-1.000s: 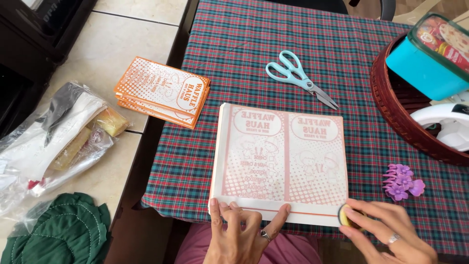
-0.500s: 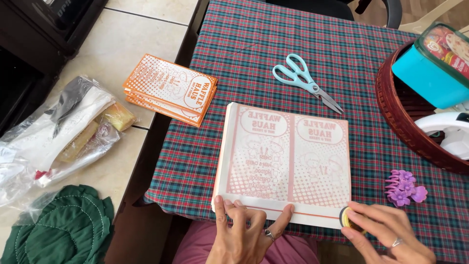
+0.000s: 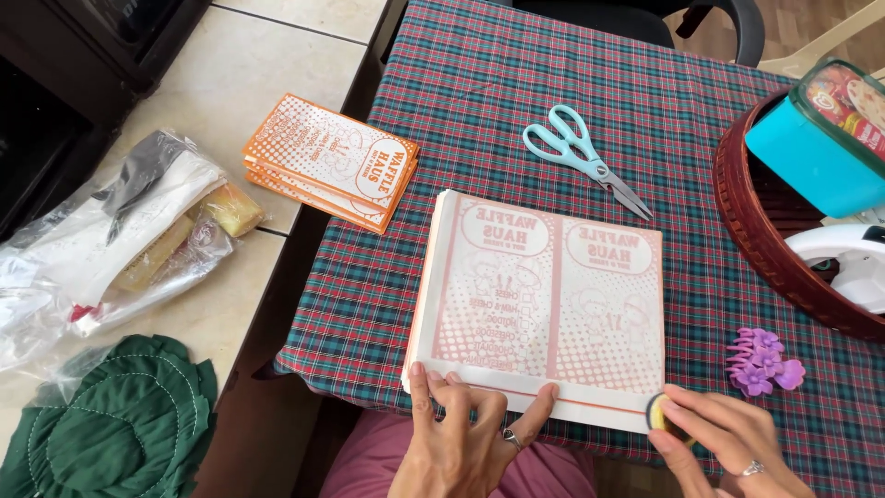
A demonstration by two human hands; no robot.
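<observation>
A stack of white paper sheets printed in orange lies flat on the plaid tablecloth. My left hand presses its fingertips on the stack's near edge, fingers spread. At the stack's near right corner my right hand pinches a small round yellow-and-black object, which touches the paper's edge. What that object is I cannot tell.
A pile of folded orange printed bags overhangs the cloth's left edge. Light blue scissors lie behind the stack. A purple hair claw, a dark red basket with a teal tub, plastic bags and green cloth surround.
The camera view has shifted slightly. Both hands stay at the stack's near edge, the right still pinching the small round object at the corner.
</observation>
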